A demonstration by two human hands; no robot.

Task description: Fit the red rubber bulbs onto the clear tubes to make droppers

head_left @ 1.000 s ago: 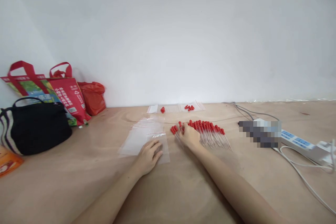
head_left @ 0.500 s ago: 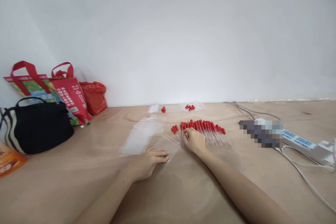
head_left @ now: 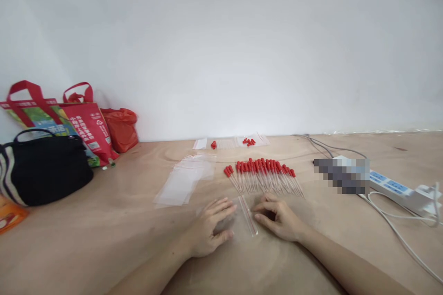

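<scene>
Low centre of frame: small clear zip bag [head_left: 242, 221] flat on the table [head_left: 104, 239]. Left hand [head_left: 207, 230] spread, pressing it down; right hand [head_left: 278, 219] pinching its red-striped mouth. Bag looks thin, limp, slippery; best gripped at the zip edge.

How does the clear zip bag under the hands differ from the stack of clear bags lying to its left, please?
The zip bag is a single bag, pinned by the left hand and touched by the right hand; the stack of bags is several, untouched. The zip bag's red-striped mouth points toward the droppers; the stack lies farther left. Both are clear, flat plastic.
</scene>
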